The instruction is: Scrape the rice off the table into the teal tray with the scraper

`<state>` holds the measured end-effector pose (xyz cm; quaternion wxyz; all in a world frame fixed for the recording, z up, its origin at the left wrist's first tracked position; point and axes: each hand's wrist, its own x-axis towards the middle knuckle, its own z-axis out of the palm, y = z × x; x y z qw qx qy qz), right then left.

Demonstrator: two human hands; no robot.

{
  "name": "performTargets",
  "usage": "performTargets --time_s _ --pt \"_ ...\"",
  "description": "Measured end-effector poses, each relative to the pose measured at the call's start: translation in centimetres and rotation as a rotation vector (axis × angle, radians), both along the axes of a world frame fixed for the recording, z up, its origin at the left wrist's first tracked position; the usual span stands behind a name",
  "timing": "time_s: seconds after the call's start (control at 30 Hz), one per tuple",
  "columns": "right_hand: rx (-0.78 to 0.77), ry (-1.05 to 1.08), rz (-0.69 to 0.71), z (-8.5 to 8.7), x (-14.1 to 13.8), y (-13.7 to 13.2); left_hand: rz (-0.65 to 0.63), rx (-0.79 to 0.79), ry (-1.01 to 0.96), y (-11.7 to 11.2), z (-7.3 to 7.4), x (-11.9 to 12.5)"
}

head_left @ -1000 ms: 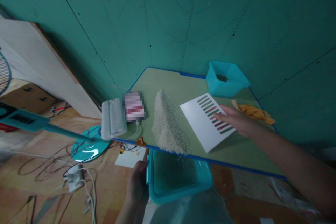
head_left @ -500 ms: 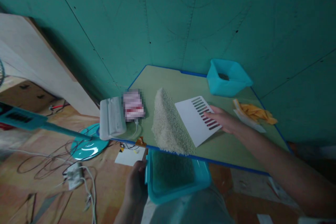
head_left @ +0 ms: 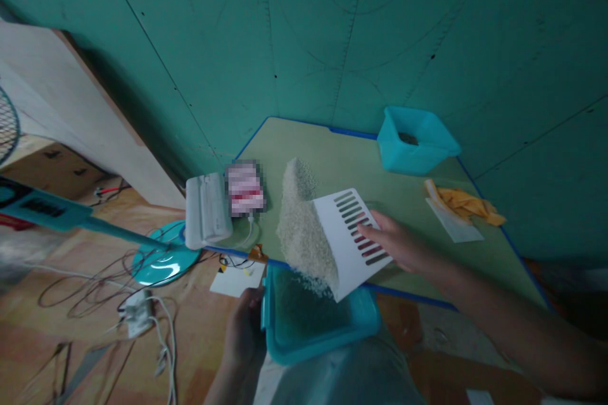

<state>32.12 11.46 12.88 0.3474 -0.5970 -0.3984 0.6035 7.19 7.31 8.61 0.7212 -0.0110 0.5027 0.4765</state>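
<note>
Apparently sweeping pale grain heap (head_left: 301,228) over tabletop (head_left: 339,155) edge at six o'clock, pinching slotted white card (head_left: 338,228) in right hand (head_left: 395,242), clasping teal tub (head_left: 327,348) in left hand (head_left: 244,328); next, hold tub level.

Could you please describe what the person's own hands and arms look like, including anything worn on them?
The left hand and right hand are both bare, without gloves. The right forearm shows no sleeve, watch or bracelet within the picture, nor does the visible left forearm. The left hand is shadowed, so I cannot rule out a ring.
</note>
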Motion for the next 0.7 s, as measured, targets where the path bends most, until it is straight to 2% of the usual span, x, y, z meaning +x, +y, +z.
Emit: performTargets --time_s 0.23,0.47,0.57,0.7 --pt "0.052 -0.088 0.065 1.2 0.0 -1.5 -0.002 -0.013 -0.039 -0.1 0.1 0.1" --pt "0.093 -0.132 0.102 2.8 0.0 -2.4 -0.016 0.007 0.017 0.0 0.0 0.0" --pt "0.085 -0.133 0.068 3.0 0.3 -2.3 0.007 -0.020 0.017 0.1 -0.1 -0.3" --pt "0.051 -0.170 -0.063 2.8 2.1 -1.9 0.051 -0.029 -0.003 0.1 -0.2 -0.7"
